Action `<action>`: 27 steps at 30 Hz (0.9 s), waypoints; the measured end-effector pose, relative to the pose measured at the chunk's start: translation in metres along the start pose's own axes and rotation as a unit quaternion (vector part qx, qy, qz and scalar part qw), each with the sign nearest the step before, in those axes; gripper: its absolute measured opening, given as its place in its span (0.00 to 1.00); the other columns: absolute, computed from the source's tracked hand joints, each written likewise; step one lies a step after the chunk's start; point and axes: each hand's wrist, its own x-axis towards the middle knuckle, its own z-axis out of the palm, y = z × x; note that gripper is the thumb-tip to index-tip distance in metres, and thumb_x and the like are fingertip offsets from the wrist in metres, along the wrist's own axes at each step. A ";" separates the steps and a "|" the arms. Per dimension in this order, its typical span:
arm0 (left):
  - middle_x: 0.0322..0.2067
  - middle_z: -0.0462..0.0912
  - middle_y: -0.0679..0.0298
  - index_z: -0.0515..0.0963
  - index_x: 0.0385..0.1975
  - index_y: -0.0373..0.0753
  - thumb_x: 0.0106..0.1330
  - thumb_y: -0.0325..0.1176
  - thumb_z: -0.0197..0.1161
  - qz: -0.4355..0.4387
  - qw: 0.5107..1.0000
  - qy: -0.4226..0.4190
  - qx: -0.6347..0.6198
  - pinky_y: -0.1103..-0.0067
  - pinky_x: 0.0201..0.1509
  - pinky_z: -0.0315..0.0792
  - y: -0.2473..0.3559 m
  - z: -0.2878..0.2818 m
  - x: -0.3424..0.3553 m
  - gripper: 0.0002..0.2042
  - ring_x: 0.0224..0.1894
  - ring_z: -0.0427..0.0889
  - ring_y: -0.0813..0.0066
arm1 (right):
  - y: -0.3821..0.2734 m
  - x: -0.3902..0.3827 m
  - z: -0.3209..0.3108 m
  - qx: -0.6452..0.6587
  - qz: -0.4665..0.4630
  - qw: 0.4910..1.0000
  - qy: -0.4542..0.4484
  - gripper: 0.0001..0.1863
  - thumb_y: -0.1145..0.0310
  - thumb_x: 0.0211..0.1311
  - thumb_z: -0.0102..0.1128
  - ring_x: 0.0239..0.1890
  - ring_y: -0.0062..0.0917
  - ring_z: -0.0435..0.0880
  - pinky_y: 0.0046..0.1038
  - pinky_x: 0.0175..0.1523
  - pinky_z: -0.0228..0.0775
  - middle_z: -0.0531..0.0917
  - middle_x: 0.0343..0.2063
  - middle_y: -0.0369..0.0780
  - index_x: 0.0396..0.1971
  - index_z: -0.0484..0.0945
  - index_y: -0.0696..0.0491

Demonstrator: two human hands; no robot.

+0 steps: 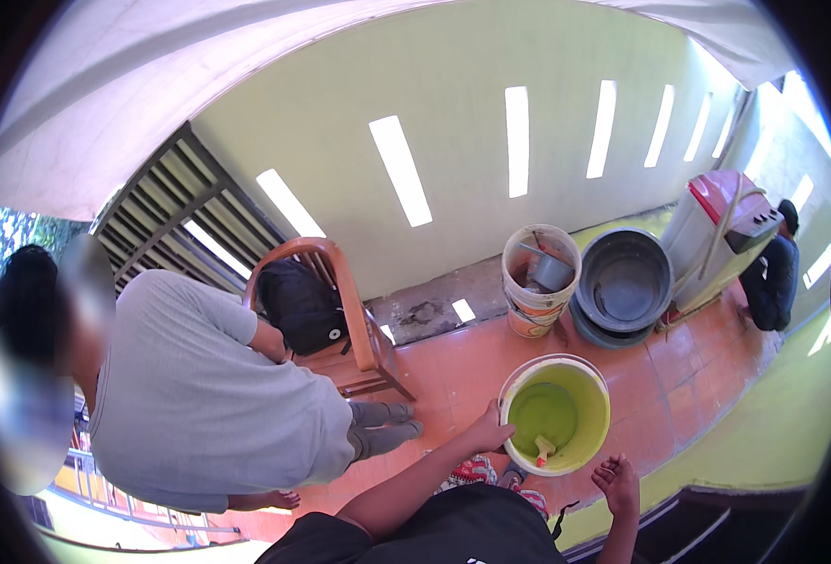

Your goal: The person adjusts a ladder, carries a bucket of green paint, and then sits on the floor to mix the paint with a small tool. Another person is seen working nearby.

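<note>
My left hand [493, 429] grips the left rim of a yellow-green bucket [596, 414], which is tipped so that its inside shows. Green liquid or paint [539, 412] covers its bottom. A small tool with a pale handle and an orange-red end [544, 449] leans inside the near wall; its exact kind is unclear. To the right of the bucket, and apart from it, my right hand [617, 481] is raised with loosely bent fingers and nothing in it.
A person in a grey shirt [209, 376] bends by a wooden chair [364, 320] bearing a black backpack [298, 305]. Ahead stand a white bucket [535, 315] with a grey dipper [553, 273], dark basins [625, 282] and a washing machine [716, 221]. Another person [772, 273] crouches far right.
</note>
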 end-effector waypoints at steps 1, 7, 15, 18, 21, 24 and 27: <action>0.53 0.71 0.46 0.45 0.66 0.34 0.63 0.28 0.56 0.022 0.998 0.062 -0.002 0.62 0.42 0.85 -0.002 -0.010 -0.002 0.34 0.47 0.82 0.54 | -0.021 0.023 0.007 -0.016 -0.002 1.000 -0.027 0.14 0.54 0.72 0.49 0.37 0.28 0.80 0.36 0.47 0.77 0.77 0.33 0.36 0.41 0.71 0.50; 0.52 0.71 0.50 0.53 0.59 0.37 0.64 0.25 0.54 0.043 0.892 0.288 -0.346 0.68 0.42 0.86 0.000 -0.056 -0.023 0.25 0.48 0.83 0.58 | -0.095 0.125 0.107 -0.102 0.006 0.986 -0.128 0.13 0.55 0.71 0.51 0.37 0.27 0.79 0.32 0.46 0.76 0.77 0.32 0.35 0.40 0.72 0.50; 0.54 0.71 0.54 0.54 0.64 0.42 0.62 0.25 0.55 0.126 0.800 0.423 -0.406 0.71 0.42 0.85 0.012 -0.169 -0.021 0.29 0.49 0.82 0.62 | -0.053 0.166 0.261 -0.165 0.092 0.953 -0.238 0.12 0.59 0.71 0.52 0.36 0.29 0.81 0.35 0.45 0.78 0.78 0.33 0.38 0.39 0.74 0.53; 0.52 0.72 0.55 0.56 0.60 0.42 0.62 0.23 0.54 0.100 0.808 0.414 -0.407 0.75 0.34 0.83 -0.001 -0.225 -0.005 0.26 0.42 0.83 0.62 | -0.026 0.172 0.290 -0.172 0.157 0.942 -0.242 0.12 0.60 0.71 0.52 0.37 0.29 0.81 0.35 0.46 0.79 0.79 0.34 0.39 0.41 0.74 0.55; 0.51 0.74 0.54 0.57 0.60 0.42 0.62 0.22 0.55 0.016 0.816 0.393 -0.425 0.72 0.36 0.84 -0.018 -0.277 0.034 0.26 0.43 0.83 0.61 | -0.003 0.183 0.311 -0.190 0.181 0.942 -0.210 0.12 0.62 0.71 0.52 0.38 0.28 0.82 0.34 0.48 0.79 0.79 0.35 0.40 0.42 0.74 0.56; 0.51 0.74 0.54 0.58 0.60 0.43 0.61 0.21 0.56 -0.023 0.828 0.386 -0.406 0.69 0.38 0.84 -0.045 -0.304 0.095 0.27 0.44 0.83 0.61 | 0.018 0.203 0.328 -0.291 0.195 0.926 -0.144 0.11 0.63 0.71 0.53 0.39 0.26 0.81 0.32 0.49 0.79 0.79 0.36 0.39 0.43 0.74 0.56; 0.54 0.71 0.55 0.57 0.60 0.45 0.60 0.20 0.56 -0.078 0.850 0.327 -0.406 0.65 0.40 0.84 -0.082 -0.324 0.165 0.28 0.47 0.82 0.59 | 0.037 0.227 0.335 -0.283 0.191 0.934 -0.104 0.11 0.64 0.71 0.54 0.39 0.24 0.81 0.30 0.49 0.80 0.79 0.36 0.39 0.42 0.74 0.56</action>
